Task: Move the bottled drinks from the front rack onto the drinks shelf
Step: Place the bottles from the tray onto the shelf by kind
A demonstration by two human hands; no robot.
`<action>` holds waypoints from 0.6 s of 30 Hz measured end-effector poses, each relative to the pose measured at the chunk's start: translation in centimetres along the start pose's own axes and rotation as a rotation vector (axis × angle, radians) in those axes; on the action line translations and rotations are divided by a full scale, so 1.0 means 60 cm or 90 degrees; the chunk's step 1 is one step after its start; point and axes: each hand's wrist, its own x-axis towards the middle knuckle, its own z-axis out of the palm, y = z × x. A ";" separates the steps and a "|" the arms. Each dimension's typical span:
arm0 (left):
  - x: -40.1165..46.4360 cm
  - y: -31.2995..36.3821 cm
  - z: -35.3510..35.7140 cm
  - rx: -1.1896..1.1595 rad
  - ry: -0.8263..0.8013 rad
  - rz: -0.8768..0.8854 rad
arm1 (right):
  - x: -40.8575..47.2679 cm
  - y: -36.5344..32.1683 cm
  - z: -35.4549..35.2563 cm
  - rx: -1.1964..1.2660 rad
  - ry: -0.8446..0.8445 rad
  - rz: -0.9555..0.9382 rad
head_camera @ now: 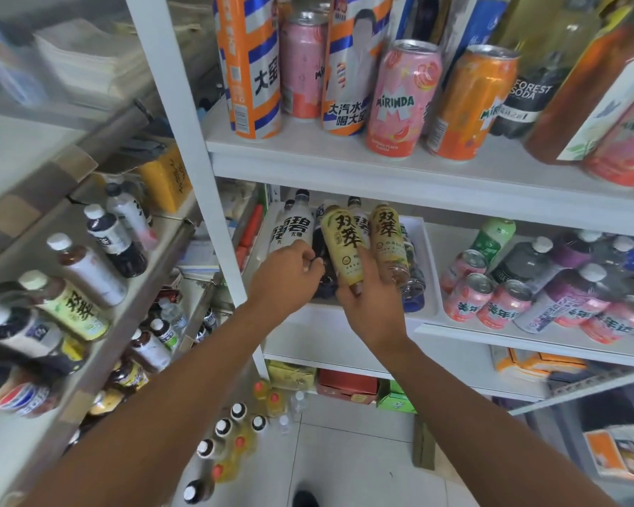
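Bottle [344, 247] — yellow label, black characters — in right hand [366, 309].

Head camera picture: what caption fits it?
Right hand sets a yellow bottle in the shelf tray; left hand steadies a dark bottle.

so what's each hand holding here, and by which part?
Right hand grips the yellow-labelled bottle by its lower end. Left hand has fingers curled at a dark bottle; a firm hold cannot be told.
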 end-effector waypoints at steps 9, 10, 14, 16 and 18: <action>-0.046 -0.013 -0.001 -0.530 -0.041 -0.176 | -0.063 -0.026 0.005 0.032 0.001 -0.217; -0.056 -0.015 -0.005 -0.578 -0.012 -0.173 | -0.065 -0.031 0.006 0.038 -0.001 -0.245; -0.093 -0.025 -0.040 -0.639 0.113 -0.179 | -0.063 -0.061 0.008 0.131 -0.048 -0.319; -0.110 -0.039 -0.066 -0.599 0.169 -0.179 | -0.057 -0.090 0.003 0.214 -0.143 -0.290; -0.133 -0.057 -0.098 -0.574 0.219 -0.167 | -0.051 -0.131 0.003 0.269 -0.231 -0.247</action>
